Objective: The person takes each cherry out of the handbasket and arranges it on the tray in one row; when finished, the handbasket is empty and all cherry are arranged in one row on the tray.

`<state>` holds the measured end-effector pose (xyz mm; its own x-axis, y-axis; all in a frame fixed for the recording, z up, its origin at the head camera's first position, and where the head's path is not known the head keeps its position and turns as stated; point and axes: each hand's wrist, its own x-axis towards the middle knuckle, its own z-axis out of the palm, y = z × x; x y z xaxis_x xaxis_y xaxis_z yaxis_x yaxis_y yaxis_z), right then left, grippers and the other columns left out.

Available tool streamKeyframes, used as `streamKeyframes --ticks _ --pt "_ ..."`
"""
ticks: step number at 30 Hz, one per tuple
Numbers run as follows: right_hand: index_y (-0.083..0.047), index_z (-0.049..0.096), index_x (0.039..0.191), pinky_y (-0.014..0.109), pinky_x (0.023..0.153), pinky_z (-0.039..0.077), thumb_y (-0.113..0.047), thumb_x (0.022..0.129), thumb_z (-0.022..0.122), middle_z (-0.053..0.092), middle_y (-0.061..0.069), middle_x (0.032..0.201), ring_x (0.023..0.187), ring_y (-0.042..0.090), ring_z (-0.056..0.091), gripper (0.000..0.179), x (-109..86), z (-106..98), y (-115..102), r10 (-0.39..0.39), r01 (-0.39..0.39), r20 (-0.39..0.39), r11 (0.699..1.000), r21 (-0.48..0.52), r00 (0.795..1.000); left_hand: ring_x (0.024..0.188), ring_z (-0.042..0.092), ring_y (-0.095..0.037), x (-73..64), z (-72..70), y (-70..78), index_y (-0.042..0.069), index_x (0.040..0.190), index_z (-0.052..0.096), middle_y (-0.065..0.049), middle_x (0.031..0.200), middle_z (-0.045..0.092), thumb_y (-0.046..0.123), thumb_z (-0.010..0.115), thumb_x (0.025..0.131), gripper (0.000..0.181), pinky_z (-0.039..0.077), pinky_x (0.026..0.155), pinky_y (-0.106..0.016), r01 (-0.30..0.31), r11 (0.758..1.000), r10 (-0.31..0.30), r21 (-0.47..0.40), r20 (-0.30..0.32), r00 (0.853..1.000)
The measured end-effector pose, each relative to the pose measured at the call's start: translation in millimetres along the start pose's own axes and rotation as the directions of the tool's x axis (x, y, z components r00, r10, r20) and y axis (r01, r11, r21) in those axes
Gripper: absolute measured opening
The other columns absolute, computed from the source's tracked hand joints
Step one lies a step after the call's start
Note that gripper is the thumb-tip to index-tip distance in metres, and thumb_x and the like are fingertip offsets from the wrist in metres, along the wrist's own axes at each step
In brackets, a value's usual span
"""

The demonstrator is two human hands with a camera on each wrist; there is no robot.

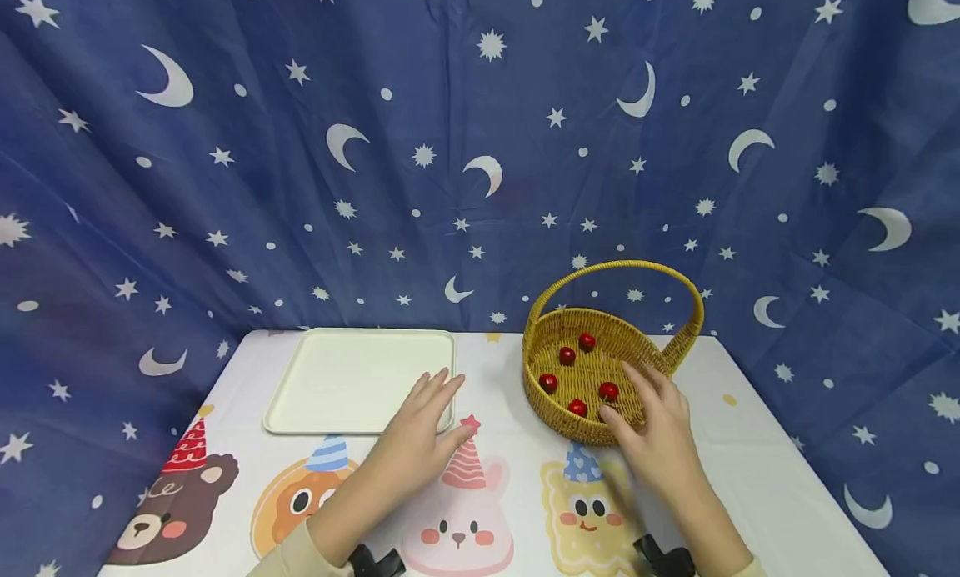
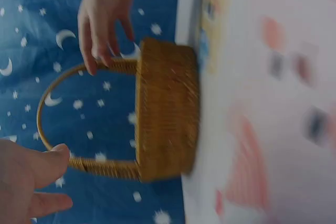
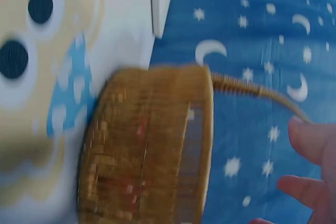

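Note:
A round woven wicker basket [image 1: 570, 429] with a tall arched handle [image 1: 615, 264] stands on the right of the table. Several small, glossy red fruits [image 1: 548, 383], cherry-like, lie spread over its floor. My right hand [image 1: 660, 427] is over the basket's near right side, fingers spread and relaxed, with nothing visible in its grasp. Whether it touches the rim I cannot tell. Above the right part of a cream rectangular tray [image 1: 337, 381] and the cloth beside it, my left hand [image 1: 420, 427] reaches with extended fingers and holds nothing. Basket and fruits are blurred in the right wrist view.
A white tablecloth [image 1: 487, 368] printed with cartoon animals in party hats covers the table. Behind and at both sides hangs a blue curtain [image 1: 450, 227] with moons and stars. White cloth lies between tray and basket.

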<state>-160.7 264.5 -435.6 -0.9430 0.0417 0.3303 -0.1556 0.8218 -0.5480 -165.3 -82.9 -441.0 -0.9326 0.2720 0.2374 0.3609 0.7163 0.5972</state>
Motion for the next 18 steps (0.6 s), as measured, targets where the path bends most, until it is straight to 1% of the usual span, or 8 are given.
streamKeyframes --ticks 4,6,9,10,12,14,17,18 --pt "-0.011 0.056 0.156 0.071 0.109 0.043 -0.017 0.101 0.076 0.041 0.032 0.157 0.143 0.053 0.041 0.059 12.1 -11 18 0.131 -0.121 -0.082 0.986 0.113 0.988 0.154 0.05 -0.032 28.9 7.3 25.0 0.02 0.155 0.059 -0.006 0.161 0.057 0.029 0.08 0.099 0.061 0.04 0.126 -0.055 -0.073 0.99 0.08 -0.117 0.055 0.995" --pt "-0.01 0.058 0.153 0.066 0.108 0.049 -0.01 0.101 0.073 0.044 0.031 0.152 0.14 0.051 0.046 0.055 17.7 -14 28 0.206 -0.191 -0.096 0.971 0.144 0.974 0.149 0.055 -0.027 45.3 13.4 37.2 0.021 0.153 0.06 -0.002 0.157 0.061 0.026 0.08 0.099 0.058 0.044 0.124 -0.052 -0.104 0.982 0.122 -0.158 0.104 0.987" --pt "-0.009 0.061 0.151 0.061 0.104 0.053 -0.006 0.101 0.072 0.047 0.03 0.148 0.136 0.049 0.052 0.052 24.0 -17 44 0.306 -0.287 -0.088 0.94 0.184 0.948 0.145 0.059 -0.024 69.9 27.0 52.8 0.022 0.151 0.063 0.0 0.152 0.065 0.023 0.081 0.098 0.056 0.046 0.123 -0.048 -0.145 0.971 0.179 -0.19 0.176 0.968" --pt "-0.009 0.06 0.151 0.061 0.105 0.052 -0.007 0.101 0.072 0.047 0.03 0.148 0.136 0.049 0.052 0.052 25.1 -17 49 0.332 -0.312 -0.077 0.93 0.195 0.94 0.144 0.06 -0.023 77.4 32.1 57.5 0.022 0.149 0.065 0.0 0.151 0.067 0.022 0.081 0.097 0.055 0.047 0.122 -0.046 -0.156 0.968 0.195 -0.197 0.197 0.961" --pt "-0.01 0.06 0.152 0.044 0.099 0.056 -0.009 0.101 0.072 0.049 0.029 0.149 0.138 0.05 0.054 0.052 27.2 -18 59 0.374 -0.358 -0.037 0.908 0.217 0.927 0.143 0.061 -0.02 91.2 42.7 65.0 0.023 0.147 0.067 0.002 0.149 0.068 0.02 0.082 0.097 0.052 0.048 0.12 -0.041 -0.163 0.966 0.209 -0.2 0.238 0.948" --pt "-0.01 0.058 0.154 0.028 0.093 0.057 -0.008 0.102 0.071 0.05 0.028 0.153 0.139 0.046 0.054 0.053 29.0 -18 68 0.405 -0.393 0.021 0.873 0.289 0.914 0.14 0.063 -0.018 104.8 52.9 70.2 0.022 0.145 0.069 0.002 0.146 0.071 0.018 0.082 0.097 0.05 0.051 0.117 -0.038 -0.161 0.965 0.217 -0.206 0.286 0.934" --pt "-0.008 0.052 0.158 0.009 0.082 0.053 -0.007 0.104 0.069 0.047 0.024 0.159 0.131 0.027 0.059 0.056 33.4 -17 78 0.425 -0.435 0.119 0.806 0.402 0.897 0.134 0.067 -0.017 126.4 67.4 74.1 0.02 0.142 0.071 0.0 0.14 0.074 0.015 0.081 0.097 0.047 0.055 0.111 -0.034 -0.142 0.967 0.212 -0.212 0.36 0.908" --pt "-0.007 0.05 0.159 0.009 0.082 0.055 -0.006 0.104 0.068 0.045 0.023 0.16 0.126 0.018 0.061 0.057 34.7 -16 80 0.428 -0.446 0.148 0.778 0.443 0.892 0.13 0.069 -0.017 133.9 72.3 74.6 0.02 0.141 0.072 0.0 0.138 0.075 0.013 0.082 0.096 0.046 0.056 0.108 -0.032 -0.139 0.967 0.214 -0.214 0.381 0.899"
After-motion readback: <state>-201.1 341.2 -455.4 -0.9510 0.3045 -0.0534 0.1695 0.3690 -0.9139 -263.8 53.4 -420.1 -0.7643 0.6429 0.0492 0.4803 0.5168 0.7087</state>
